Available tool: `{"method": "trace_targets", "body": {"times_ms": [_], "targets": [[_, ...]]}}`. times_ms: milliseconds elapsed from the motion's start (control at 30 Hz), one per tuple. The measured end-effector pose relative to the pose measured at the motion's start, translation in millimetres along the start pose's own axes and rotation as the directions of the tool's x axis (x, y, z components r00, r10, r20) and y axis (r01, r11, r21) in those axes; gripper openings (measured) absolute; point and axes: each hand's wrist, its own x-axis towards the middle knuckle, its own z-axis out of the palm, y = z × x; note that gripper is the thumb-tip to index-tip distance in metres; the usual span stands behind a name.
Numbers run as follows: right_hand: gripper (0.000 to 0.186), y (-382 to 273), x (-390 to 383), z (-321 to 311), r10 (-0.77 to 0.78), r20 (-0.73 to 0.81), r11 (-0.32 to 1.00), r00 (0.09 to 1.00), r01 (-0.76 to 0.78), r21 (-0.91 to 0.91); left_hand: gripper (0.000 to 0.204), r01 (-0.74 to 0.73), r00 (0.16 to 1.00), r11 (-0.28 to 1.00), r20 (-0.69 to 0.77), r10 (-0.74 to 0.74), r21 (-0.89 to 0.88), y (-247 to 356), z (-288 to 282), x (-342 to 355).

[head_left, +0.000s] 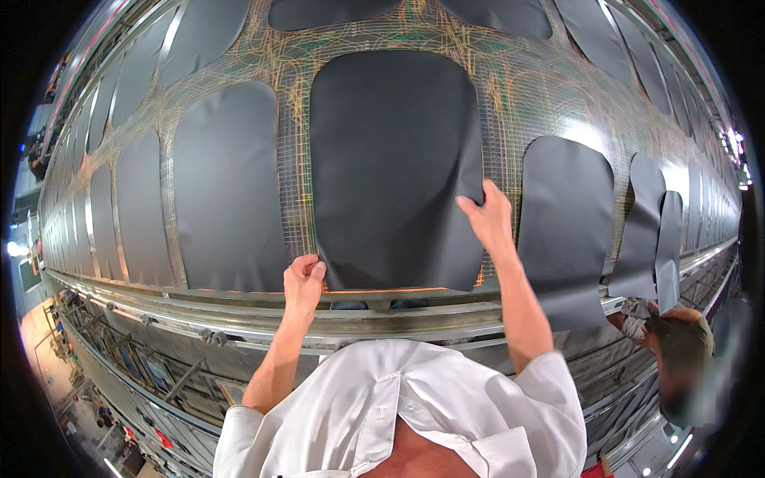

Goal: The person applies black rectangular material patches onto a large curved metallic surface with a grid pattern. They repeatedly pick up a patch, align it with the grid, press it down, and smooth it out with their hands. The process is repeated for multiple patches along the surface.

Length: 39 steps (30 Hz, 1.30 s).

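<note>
A large smooth black sheet [390, 151] with rounded far corners lies in front of me on a long surface marked with a dense web of coloured lines [296, 183]. At its near left corner, the fingers of my left hand [303, 280] are pinched together on the edge. My right hand [492, 219] is at the sheet's right edge, thumb over the top and some fingers hidden. Soft creases run through the sheet beside that thumb, and its near right part looks slightly lifted. Orange lines show along its near edge.
Similar black sheets lie to the left [227, 191] and right [566, 223]; the right one hangs over the near edge. A metal rail [398, 317] runs between me and the surface. At the far right, a co-worker [677, 342] stands by another hanging sheet [669, 247].
</note>
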Motion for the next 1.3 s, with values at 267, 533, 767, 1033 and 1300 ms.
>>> {"method": "trace_targets", "body": {"times_ms": [267,533,767,1033,1300], "targets": [[0.033,14,-94,-13,0.209,0.048,0.974,0.977,-0.212,0.079,0.036,0.138,0.963,0.971,0.204,-0.178,0.197,26,-2,7],[0.022,-74,-33,-75,0.242,0.184,0.699,0.953,-0.303,0.648,0.007,0.381,0.911,0.712,0.368,-0.183,-0.589,151,-41,33],[0.024,-120,14,-99,0.192,0.15,0.674,0.97,-0.241,0.698,0.015,0.309,0.947,0.677,0.28,-0.156,-0.668,199,-54,60],[0.019,-150,78,-139,0.143,0.059,0.627,0.988,-0.136,0.767,0.018,0.135,0.988,0.586,0.15,-0.023,-0.799,284,-64,100],[0.018,-197,97,-165,0.139,-0.148,0.606,0.979,0.034,0.795,0.016,-0.049,0.968,0.59,0.107,0.225,-0.806,329,-89,118]]}}
